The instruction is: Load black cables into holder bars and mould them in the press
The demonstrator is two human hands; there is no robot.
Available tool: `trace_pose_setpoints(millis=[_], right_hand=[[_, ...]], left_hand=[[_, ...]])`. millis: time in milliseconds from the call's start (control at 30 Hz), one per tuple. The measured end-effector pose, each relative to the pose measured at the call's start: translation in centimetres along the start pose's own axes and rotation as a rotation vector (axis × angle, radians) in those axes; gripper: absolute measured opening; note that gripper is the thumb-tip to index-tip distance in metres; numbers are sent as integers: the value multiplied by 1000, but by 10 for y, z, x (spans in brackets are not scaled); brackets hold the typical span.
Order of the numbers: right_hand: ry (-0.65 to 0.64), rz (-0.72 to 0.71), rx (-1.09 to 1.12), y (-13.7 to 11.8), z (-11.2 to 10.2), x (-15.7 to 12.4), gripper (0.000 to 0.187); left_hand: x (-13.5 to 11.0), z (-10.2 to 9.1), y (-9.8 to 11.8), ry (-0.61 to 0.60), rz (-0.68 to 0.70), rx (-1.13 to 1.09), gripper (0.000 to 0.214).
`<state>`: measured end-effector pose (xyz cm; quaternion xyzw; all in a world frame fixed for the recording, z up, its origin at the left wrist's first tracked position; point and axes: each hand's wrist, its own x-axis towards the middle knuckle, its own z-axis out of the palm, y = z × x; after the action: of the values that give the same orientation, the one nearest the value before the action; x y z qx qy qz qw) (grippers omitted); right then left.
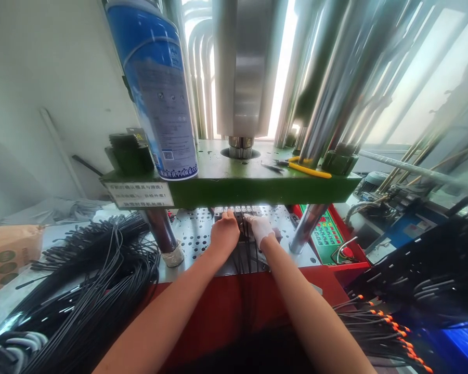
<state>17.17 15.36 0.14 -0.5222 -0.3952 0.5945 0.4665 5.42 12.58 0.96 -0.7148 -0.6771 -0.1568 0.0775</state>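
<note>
My left hand (pixel 225 234), bare, is closed with its fingers bent at the front left of a metal mould (pixel 238 209) under the press plate. What its fingertips pinch is hidden. My right hand (pixel 259 228) wears a whitish glove. Its fingers are drawn together at the right part of the mould, close to the cables, and I cannot make out what they hold. Several thin black cables (pixel 246 254) run from the mould between my hands and hang down over the red front of the machine.
A green press plate (pixel 234 192) crosses above my hands, bearing a blue spray can (pixel 159 98) and yellow-handled pliers (pixel 306 169). Steel columns stand left and right. Black cable bundles (pixel 93 270) lie at left; a green keypad panel (pixel 324 231) and orange-tipped cables (pixel 390 327) are at right.
</note>
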Motion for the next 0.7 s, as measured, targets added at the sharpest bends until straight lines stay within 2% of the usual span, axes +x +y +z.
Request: trace_pose_setpoints(millis=[233,433,600,700], right_hand=[[-111,107,86,2,1,-2,24],[-84,102,25,4,9,6,24],[-51,51,-91,0,-3,2,33],[-6,-73,-216,-4,-15,0,31]], left_hand=[[5,5,-6,-14,28,0,22],[3,-2,-11,21,2,24,23],[-4,3,-16,6,-30,38,25],[-4,7,-19,-5,-15,22,26]])
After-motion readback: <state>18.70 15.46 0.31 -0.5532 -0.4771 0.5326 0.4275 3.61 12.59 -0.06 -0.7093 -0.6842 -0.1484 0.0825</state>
